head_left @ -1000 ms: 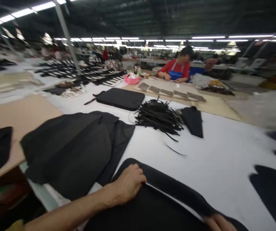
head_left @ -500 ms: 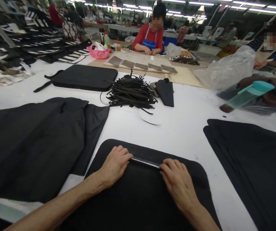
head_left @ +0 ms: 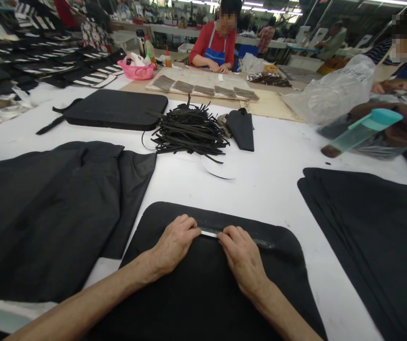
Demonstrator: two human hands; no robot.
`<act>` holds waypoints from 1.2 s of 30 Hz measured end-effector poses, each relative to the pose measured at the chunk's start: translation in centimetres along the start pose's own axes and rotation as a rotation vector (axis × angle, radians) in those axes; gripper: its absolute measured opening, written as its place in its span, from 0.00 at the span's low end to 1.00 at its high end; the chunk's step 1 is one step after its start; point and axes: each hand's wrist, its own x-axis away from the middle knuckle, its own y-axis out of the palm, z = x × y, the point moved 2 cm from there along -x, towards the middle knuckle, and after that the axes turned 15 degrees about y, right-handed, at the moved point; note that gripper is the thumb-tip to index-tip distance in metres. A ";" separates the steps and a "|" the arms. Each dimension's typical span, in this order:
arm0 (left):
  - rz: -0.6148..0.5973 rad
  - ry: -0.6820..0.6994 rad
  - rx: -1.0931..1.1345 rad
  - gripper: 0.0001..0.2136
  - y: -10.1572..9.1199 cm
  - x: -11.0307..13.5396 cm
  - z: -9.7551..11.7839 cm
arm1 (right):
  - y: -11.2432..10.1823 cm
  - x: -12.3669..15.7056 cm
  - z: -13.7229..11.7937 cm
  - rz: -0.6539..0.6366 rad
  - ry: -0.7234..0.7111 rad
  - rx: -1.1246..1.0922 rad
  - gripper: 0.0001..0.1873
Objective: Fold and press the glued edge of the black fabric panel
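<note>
In front of me lies a black sheet panel (head_left: 196, 284) with rounded corners, flat on the white table. A narrow white strip (head_left: 209, 234) shows across its upper part, between my two hands. My left hand (head_left: 175, 244) pinches the black material at the strip's left end, thumb and fingers together. At the right end, my right hand (head_left: 240, 255) has its fingers closed on the panel in the same way. Whether the white is a separate strip or the table showing through a slit, I cannot tell. The fingertips partly hide the material they grip.
Black sheets lie to the left (head_left: 47, 213) and right (head_left: 374, 227). Beyond are a thick black pad (head_left: 114, 109), a heap of black strips (head_left: 191, 128), a teal-capped bottle (head_left: 363, 130) and a pink basket (head_left: 137, 71). A co-worker in red (head_left: 217, 42) sits across the table.
My right hand has moved left along the panel, toward my left hand, so less of the white strip shows. My left hand has barely moved. The camera view has shifted slightly.
</note>
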 end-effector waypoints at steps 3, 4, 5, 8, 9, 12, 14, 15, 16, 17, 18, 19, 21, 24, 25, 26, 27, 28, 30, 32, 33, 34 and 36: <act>-0.024 0.060 -0.040 0.11 0.1 0.2 -0.1 | 0.0 0.1 0.2 0.017 -0.037 0.008 0.12; -0.040 0.083 -0.052 0.10 0.1 0.2 -0.2 | 0.0 0.1 0.3 0.010 -0.058 0.010 0.12; -0.058 0.107 -0.063 0.10 0.1 0.3 -0.2 | 0.0 0.2 0.4 0.001 -0.081 0.013 0.13; -0.114 0.183 -0.092 0.09 0.0 0.3 -0.2 | 0.0 0.3 0.6 -0.023 -0.154 0.019 0.14; -0.128 0.207 -0.104 0.09 -0.1 0.3 -0.2 | 0.0 0.4 0.7 -0.022 -0.175 0.019 0.14; -0.156 0.269 -0.135 0.09 -0.1 0.3 -0.2 | 0.0 0.4 0.9 -0.020 -0.222 0.022 0.14; -0.166 0.291 -0.150 0.09 -0.2 0.3 -0.2 | 0.0 0.5 0.9 -0.029 -0.242 0.033 0.14; -0.174 0.296 -0.156 0.09 -0.3 0.3 -0.2 | -0.1 0.5 0.9 -0.037 -0.253 0.039 0.14; -0.185 0.299 -0.158 0.09 -0.3 0.2 -0.1 | -0.1 0.5 0.8 -0.042 -0.266 0.046 0.14; -0.197 0.300 -0.159 0.09 -0.4 0.2 -0.1 | -0.1 0.5 0.8 -0.042 -0.277 0.052 0.14; -0.212 0.301 -0.157 0.10 -0.4 0.2 0.0 | -0.1 0.5 0.7 -0.040 -0.286 0.056 0.13; -0.227 0.301 -0.156 0.10 -0.5 0.2 0.0 | -0.1 0.6 0.7 -0.038 -0.293 0.058 0.13; -0.255 0.300 -0.153 0.10 -0.5 0.3 0.1 | -0.1 0.6 0.7 -0.039 -0.289 0.052 0.13; -0.270 0.295 -0.147 0.11 -0.5 0.4 0.2 | -0.2 0.6 0.6 -0.084 -0.213 0.009 0.12; -0.267 0.287 -0.144 0.11 -0.5 0.4 0.2 | -0.3 0.5 0.6 -0.101 -0.170 -0.009 0.12; -0.263 0.275 -0.139 0.11 -0.5 0.3 0.3 | -0.3 0.5 0.5 -0.116 -0.129 -0.024 0.11; -0.260 0.261 -0.133 0.11 -0.6 0.2 0.4 | -0.3 0.4 0.4 -0.127 -0.096 -0.035 0.11; -0.261 0.248 -0.126 0.11 -0.6 0.0 0.6 | -0.4 0.4 0.2 -0.132 -0.078 -0.041 0.10; -0.270 0.241 -0.119 0.11 -0.7 -0.4 0.9 | -0.3 0.3 -0.1 -0.134 -0.083 -0.039 0.10; -0.284 0.258 -0.131 0.11 -0.6 -0.8 1.3 | -0.2 0.3 -0.3 -0.129 -0.111 -0.029 0.10; -0.290 0.270 -0.146 0.11 -0.6 -0.9 1.4 | -0.1 0.3 -0.4 -0.126 -0.128 -0.021 0.10; -0.296 0.281 -0.167 0.11 -0.5 -1.0 1.5 | 0.0 0.3 -0.4 -0.125 -0.146 -0.010 0.11; -0.307 0.308 -0.212 0.11 -0.4 -1.1 1.6 | 0.1 0.4 -0.3 -0.117 -0.188 0.009 0.12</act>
